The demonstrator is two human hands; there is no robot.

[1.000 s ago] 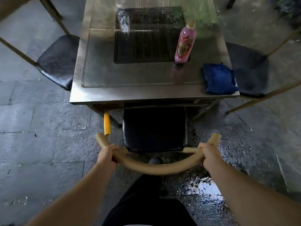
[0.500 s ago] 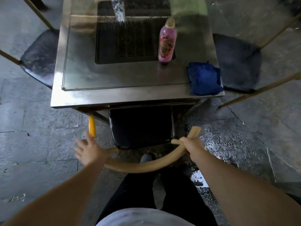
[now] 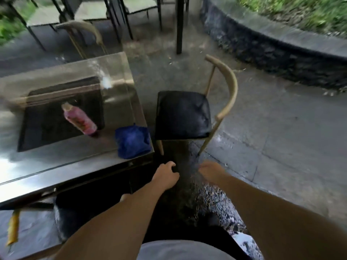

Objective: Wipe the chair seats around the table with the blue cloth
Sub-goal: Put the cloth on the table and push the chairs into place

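Note:
The blue cloth (image 3: pixel 133 141) lies crumpled on the near right corner of the steel table (image 3: pixel 78 166). Right of the table stands a chair with a black padded seat (image 3: pixel 183 114) and a curved tan backrest (image 3: pixel 228 89). Another black seat (image 3: pixel 62 218) is tucked under the table's near edge. My left hand (image 3: pixel 166 175) hovers below the table corner, fingers loosely curled, holding nothing. My right hand (image 3: pixel 211 170) is beside it over the wet floor, also holding nothing. Both are blurred by motion.
A pink bottle (image 3: pixel 79 120) stands on the table by the dark grill inset (image 3: pixel 56 113). A further tan-backed chair (image 3: pixel 82 34) sits at the table's far side. More tables and chairs stand behind; a low stone kerb (image 3: pixel 272 53) curves at the right.
Both hands have let go of the near chair's curved backrest. The view has swung right, so the right-hand chair now sits in the middle and the table lies to the left.

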